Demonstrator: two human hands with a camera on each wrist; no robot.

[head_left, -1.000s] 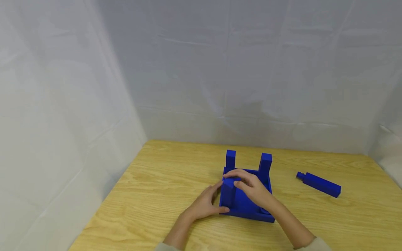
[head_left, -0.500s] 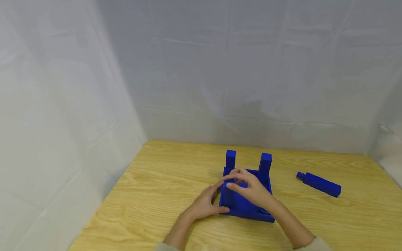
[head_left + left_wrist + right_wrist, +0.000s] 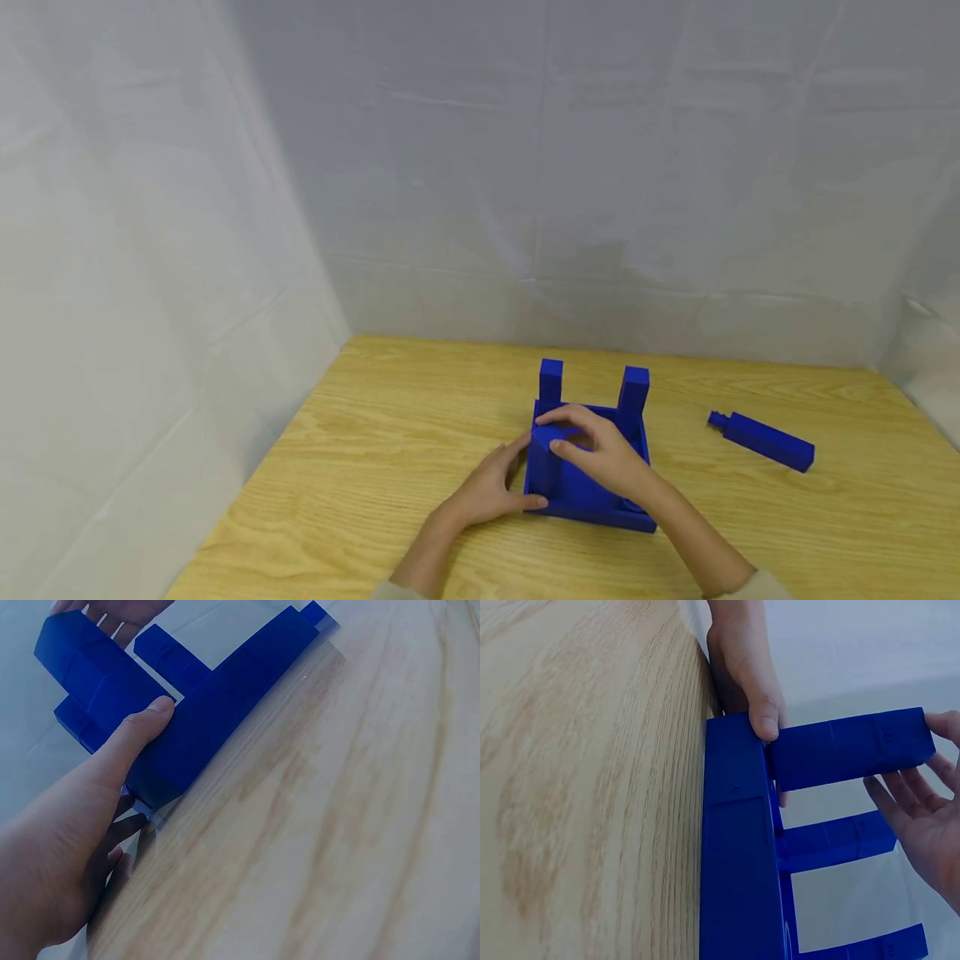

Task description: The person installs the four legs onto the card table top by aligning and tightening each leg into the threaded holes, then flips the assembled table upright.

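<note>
My left hand (image 3: pixel 487 490) braces the base (image 3: pixel 592 500) at its near-left corner on the table (image 3: pixel 360 450), thumb pressed flat; my right hand (image 3: pixel 600 454) pinches the upright leg (image 3: pixel 543 458) top, keeping it seated

Near right corner of the blue base (image 3: pixel 581 487) behind the right hand (image 3: pixel 600 454)

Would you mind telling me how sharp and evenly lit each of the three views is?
Head view: soft, even light, sharp throughout, with faint shadows under the blue base and the loose blue leg. Left wrist view: the table grain is smeared and soft, and the left hand looms large. Right wrist view: tilted, wood grain blurred close up, the background washed pale.
</note>
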